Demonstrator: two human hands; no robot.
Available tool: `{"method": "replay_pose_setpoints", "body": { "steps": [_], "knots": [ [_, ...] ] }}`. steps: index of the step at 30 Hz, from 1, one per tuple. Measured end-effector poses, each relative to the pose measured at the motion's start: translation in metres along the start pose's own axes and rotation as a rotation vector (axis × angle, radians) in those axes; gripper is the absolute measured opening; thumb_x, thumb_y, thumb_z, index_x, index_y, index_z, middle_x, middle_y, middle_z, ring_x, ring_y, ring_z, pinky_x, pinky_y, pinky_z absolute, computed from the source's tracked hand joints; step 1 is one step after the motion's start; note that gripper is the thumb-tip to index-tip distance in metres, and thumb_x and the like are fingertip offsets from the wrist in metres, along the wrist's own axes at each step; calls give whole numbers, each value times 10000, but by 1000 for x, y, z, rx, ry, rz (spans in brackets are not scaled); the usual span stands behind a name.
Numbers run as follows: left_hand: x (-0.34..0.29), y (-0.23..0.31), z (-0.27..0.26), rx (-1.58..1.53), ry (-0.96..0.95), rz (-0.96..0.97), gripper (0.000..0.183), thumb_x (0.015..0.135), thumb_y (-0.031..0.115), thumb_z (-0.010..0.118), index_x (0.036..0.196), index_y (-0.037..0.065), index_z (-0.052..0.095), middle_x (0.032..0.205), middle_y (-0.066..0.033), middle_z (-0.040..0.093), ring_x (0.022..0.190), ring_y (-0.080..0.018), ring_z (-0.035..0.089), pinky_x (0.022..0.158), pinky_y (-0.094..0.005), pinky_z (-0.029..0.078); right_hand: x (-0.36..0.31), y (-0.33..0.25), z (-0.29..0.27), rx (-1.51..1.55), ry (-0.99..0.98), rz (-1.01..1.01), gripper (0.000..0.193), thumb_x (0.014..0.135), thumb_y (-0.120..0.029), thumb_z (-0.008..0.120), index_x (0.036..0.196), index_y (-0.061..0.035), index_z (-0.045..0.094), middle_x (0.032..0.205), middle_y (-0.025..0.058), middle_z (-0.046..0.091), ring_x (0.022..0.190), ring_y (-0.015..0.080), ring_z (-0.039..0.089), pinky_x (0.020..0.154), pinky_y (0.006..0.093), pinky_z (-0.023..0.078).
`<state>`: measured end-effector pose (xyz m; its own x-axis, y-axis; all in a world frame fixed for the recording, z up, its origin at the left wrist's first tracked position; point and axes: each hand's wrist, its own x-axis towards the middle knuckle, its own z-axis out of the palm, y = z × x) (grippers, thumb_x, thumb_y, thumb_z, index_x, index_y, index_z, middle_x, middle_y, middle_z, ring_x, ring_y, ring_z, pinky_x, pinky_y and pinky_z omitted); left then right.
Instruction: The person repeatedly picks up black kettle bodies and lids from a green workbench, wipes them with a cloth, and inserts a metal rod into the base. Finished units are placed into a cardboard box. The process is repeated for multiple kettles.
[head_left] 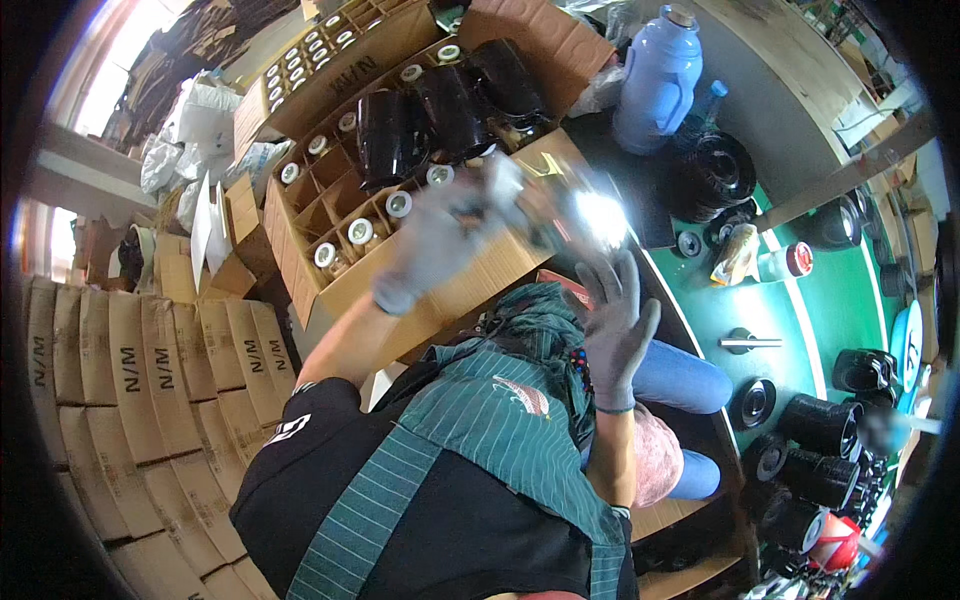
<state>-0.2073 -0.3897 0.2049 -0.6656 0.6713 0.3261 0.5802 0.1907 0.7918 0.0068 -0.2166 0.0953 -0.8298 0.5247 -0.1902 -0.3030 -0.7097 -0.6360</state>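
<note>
My left hand (445,240), in a grey glove, is smeared by motion over the near edge of an open cardboard box (440,270). At its fingers is a blurred, shiny, partly clear and brownish object (510,195), too smeared to name. Upright pieces with white round tops (361,231) stand in the box's cardboard dividers. Several glossy black cylindrical housings (392,140) rest on the dividers at the far side. My right hand (615,325), also grey-gloved, is raised to the right of the box. Its fingers are spread, holding nothing.
A blue thermos flask (657,80) stands beyond the box, right of it. The green worktable (700,310) on the right carries black round parts (710,175), a red-lidded jar (785,262) and black housings (820,425). Stacked flat cartons (150,370) are at left.
</note>
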Motion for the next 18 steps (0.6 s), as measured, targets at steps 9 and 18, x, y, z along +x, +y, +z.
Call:
{"method": "replay_pose_setpoints", "body": {
  "steps": [9, 18],
  "knots": [
    [-40, -249, -227, 694, 1160, -345, 490, 993, 493, 753, 1122, 25, 825, 1064, -203, 794, 948, -366, 746, 820, -463, 559, -25, 24, -43, -118, -277, 61, 930, 1060, -753, 331, 1691, -69, 327, 1615, 224, 496, 1453, 388, 516, 1221, 579, 380],
    [-99, -287, -160, 926, 542, -656, 404, 992, 463, 687, 1143, 116, 829, 1222, -188, 728, 1104, -393, 699, 944, -495, 557, -46, 20, -57, 40, -141, 23, 912, 1060, -733, 347, 1679, -64, 354, 1577, 239, 548, 1426, 413, 546, 1252, 612, 340]
  ]
}}
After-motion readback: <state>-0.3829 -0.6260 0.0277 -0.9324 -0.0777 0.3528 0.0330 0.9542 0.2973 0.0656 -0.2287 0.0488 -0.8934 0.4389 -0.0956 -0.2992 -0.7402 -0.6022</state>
